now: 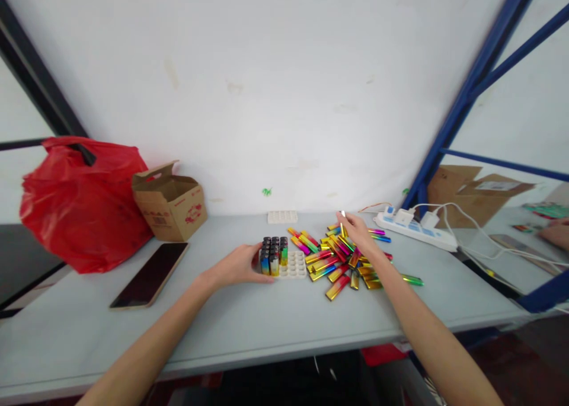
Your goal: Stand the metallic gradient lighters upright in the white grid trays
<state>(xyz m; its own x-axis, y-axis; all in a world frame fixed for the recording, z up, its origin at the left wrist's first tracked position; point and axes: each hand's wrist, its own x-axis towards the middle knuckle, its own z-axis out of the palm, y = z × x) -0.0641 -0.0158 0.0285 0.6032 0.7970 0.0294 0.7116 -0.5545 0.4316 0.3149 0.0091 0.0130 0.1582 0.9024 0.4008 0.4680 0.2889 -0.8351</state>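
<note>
A white tray with round holes (297, 265) lies mid-table. Several lighters with black tops (274, 253) stand upright in its left part, while holes at its right are bare. My left hand (242, 265) is at the tray's left end, thumb along the front edge and fingers behind, closed around it. To the right, shiny multicoloured lighters (331, 264) lie in a loose pile. At the pile's back edge, my right hand (353, 227) pinches one lighter (342, 222), its top end pointing up.
A second white tray (283, 217) lies by the wall. At left are a red bag (89, 204), an open carton (171, 204) and a phone (150, 275). A power strip (415, 230) with cables lies right. A person's hand (555, 233) shows at far right.
</note>
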